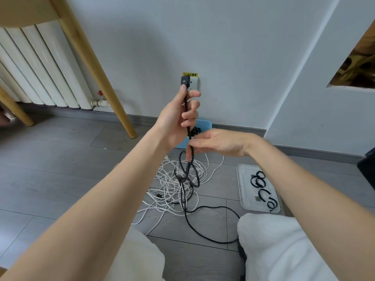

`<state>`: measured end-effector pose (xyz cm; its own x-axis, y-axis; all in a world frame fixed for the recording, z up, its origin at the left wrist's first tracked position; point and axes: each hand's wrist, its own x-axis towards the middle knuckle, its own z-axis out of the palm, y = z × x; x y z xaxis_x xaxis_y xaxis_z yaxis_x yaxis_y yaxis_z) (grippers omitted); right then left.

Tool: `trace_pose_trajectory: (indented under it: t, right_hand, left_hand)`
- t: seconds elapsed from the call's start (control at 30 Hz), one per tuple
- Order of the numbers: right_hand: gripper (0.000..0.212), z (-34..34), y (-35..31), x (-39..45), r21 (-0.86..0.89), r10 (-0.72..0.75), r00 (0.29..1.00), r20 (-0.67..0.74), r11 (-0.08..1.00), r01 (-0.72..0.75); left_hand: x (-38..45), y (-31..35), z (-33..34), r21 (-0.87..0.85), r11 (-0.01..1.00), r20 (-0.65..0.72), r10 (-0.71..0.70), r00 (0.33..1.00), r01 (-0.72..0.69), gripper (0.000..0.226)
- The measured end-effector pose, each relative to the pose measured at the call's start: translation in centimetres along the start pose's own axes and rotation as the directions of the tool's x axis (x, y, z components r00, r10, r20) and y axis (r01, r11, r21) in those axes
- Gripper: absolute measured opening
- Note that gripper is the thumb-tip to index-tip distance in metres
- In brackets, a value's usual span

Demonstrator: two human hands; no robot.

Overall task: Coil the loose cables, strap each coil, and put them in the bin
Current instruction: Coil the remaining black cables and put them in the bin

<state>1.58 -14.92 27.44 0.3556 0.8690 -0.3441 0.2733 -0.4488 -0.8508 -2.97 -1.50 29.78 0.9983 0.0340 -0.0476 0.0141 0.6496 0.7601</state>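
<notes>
1. Nearest you, the thin black cable point(203, 234) trails in a slack curve across the grey plank floor point(60, 169) between your knees, not yet gathered.
2. Past that, the tangle of thin white cables point(172, 191) lies loose on the floor, uncoiled and unstrapped.
3. To its right, the clear shallow plastic tray point(243, 199) carries several curled black straps point(261, 187), all apparently unused.
4. Your right hand point(219, 142) pinches the black cable where it hangs, just above a few dangling loops; the other fingers look relaxed.
5. Your left hand point(178, 120) is curled round the same cable higher up, thumb pressed near its black rectangular plug point(185, 81), held upright.
6. Behind your hands, the light blue plastic bin point(205, 125) stands against the wall; something dark sits in it, too hidden to identify.
7. Judging by this, you are early in coiling the black cable; strapping it, binning it, and all the white cables remain.
</notes>
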Motion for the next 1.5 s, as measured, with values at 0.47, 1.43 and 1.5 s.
trace_pose_trajectory:
  t: [0.47, 1.43, 1.5]
  right_hand:
    - [0.023, -3.9, 2.4, -0.1, -0.409, 0.017, 0.891, -0.454, 0.884, -0.225]
    - [0.018, 1.7, -1.5, 2.3, -0.162, 0.092, 0.989, -0.114, 0.981, -0.110]
    - [0.013, 1.6, -0.9, 2.4, -0.271, 0.086, 0.990, -0.114, 0.956, -0.115]
  left_hand:
    - [-3.9, -0.4, -2.1, 0.560, 0.620, 0.183, -0.740, 0.647, 0.550, 0.048]
    - [-0.4, 1.7, -2.6, -0.214, 0.976, -0.160, 0.007, 0.987, -0.042, 0.039]
    - [-0.4, 1.8, -2.5, -0.218, 0.976, -0.138, -0.031, 0.990, 0.001, 0.040]
